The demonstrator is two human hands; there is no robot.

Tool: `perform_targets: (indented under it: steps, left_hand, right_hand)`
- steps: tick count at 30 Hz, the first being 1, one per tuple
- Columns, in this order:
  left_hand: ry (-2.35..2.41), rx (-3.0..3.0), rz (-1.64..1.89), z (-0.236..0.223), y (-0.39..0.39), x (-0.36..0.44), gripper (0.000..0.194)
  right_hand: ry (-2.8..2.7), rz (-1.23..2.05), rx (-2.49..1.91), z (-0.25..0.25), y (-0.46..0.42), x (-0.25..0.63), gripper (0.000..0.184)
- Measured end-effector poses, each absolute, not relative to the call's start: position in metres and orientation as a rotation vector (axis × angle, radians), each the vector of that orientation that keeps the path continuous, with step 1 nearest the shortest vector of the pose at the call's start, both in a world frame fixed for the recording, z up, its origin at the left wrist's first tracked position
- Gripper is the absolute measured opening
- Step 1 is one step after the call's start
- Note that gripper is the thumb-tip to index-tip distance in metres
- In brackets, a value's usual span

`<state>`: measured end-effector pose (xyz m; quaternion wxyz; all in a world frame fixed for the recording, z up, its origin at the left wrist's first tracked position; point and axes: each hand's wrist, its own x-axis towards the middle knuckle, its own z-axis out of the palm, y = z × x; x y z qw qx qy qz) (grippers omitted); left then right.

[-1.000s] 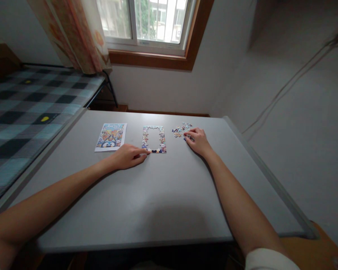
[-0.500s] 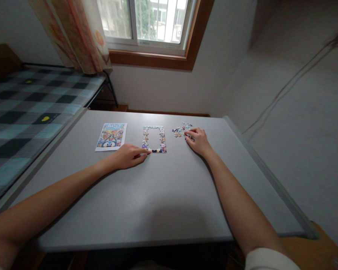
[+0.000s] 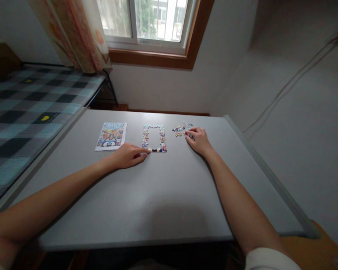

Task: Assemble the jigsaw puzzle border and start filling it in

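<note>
A rectangular jigsaw puzzle border [image 3: 163,138], joined from small colourful pieces around a bare middle, lies flat on the table. My left hand [image 3: 129,155] rests at its lower left corner, index finger stretched out and its tip touching the bottom edge. To the right of the border is a small heap of loose puzzle pieces [image 3: 179,129]. Over the near right side of that heap lies my right hand [image 3: 198,140], fingers bent and a little apart, hiding some pieces. No piece shows clearly lifted in it. Left of the border is a printed reference picture [image 3: 111,135].
The pale grey table [image 3: 169,183] has raised strips along its left and right sides. A bed with a checked cover [image 3: 64,97] stands to the left. Beyond the table are a curtain [image 3: 81,37] and a wood-framed window [image 3: 157,58]. A cord [image 3: 287,82] hangs along the right wall.
Both hands stay in nearly the same places. The right fingers shift very slightly over the loose pieces; the border and the printed picture have not moved.
</note>
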<state>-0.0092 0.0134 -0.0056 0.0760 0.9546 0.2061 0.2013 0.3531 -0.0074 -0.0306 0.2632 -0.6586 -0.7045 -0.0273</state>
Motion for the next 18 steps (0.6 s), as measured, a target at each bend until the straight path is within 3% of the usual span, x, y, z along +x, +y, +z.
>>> perform_targets:
  steps: [18]
  left_hand:
    - [0.623,2.858,0.599,-0.006,0.0141,-0.0101,0.031]
  right_hand:
    - [-1.913,-0.052,-1.769,-0.0281,-0.0082,0.3524,0.03]
